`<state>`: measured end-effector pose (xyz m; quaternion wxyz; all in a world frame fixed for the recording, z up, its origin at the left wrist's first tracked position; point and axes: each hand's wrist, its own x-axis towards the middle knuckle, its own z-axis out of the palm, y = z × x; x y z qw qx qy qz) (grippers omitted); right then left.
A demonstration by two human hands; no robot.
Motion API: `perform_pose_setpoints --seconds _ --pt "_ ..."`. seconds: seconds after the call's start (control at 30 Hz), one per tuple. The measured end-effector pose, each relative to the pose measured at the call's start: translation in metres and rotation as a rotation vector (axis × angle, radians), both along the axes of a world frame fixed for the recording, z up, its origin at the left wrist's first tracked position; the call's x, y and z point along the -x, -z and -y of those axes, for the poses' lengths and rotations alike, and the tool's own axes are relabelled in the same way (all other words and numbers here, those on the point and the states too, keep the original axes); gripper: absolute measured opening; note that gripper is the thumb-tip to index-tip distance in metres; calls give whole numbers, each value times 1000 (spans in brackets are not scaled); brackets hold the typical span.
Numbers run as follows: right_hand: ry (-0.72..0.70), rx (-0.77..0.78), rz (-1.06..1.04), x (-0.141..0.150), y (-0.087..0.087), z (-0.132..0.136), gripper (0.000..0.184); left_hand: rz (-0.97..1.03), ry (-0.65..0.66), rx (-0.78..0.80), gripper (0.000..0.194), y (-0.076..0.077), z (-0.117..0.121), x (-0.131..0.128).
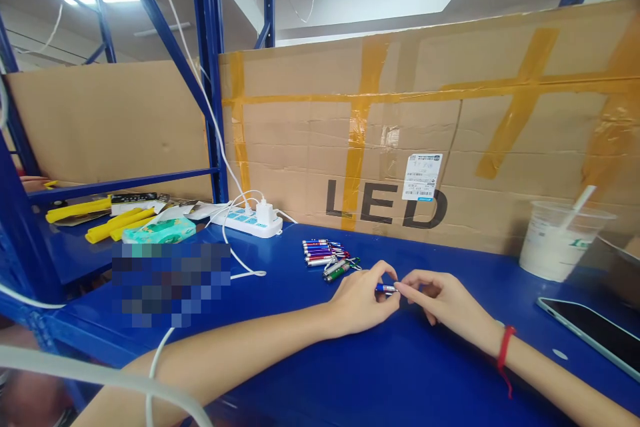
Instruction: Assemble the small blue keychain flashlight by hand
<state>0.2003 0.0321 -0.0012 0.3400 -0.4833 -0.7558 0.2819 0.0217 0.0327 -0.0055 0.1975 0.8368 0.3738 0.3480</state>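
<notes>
A small blue keychain flashlight (385, 288) is held between both hands just above the blue table (320, 373). My left hand (361, 300) pinches its body with thumb and fingers. My right hand (440, 300), with a red string on the wrist, pinches its silver end from the right. Behind the hands lies a pile of several similar small flashlights (327, 256) in blue, red, silver and green.
A taped cardboard sheet marked LED (430, 140) stands along the table's back. A white power strip (247, 220) with a charger and cables lies at the left. A plastic cup with a straw (555, 240) and a phone (595, 333) sit at the right. Yellow packets (100, 220) lie far left.
</notes>
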Motion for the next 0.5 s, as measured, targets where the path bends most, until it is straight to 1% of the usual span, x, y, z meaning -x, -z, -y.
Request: perform_pose_setpoints --seconds 0.13,0.23,0.27,0.37,0.5 --pt "36 -3 -60 4 0 3 30 -20 -18 -26 16 0 -1 -2" --pt "104 -23 -177 7 -1 4 32 -34 -28 -24 13 0 -2 -3" --pt "118 -1 -234 7 -2 4 34 -34 -30 -24 13 0 -2 -4" --pt "149 134 -485 7 -6 3 40 -32 -53 1 12 -1 -3 -6" --pt "130 365 -894 5 -12 4 37 -20 -75 16 15 -2 -3 -8"
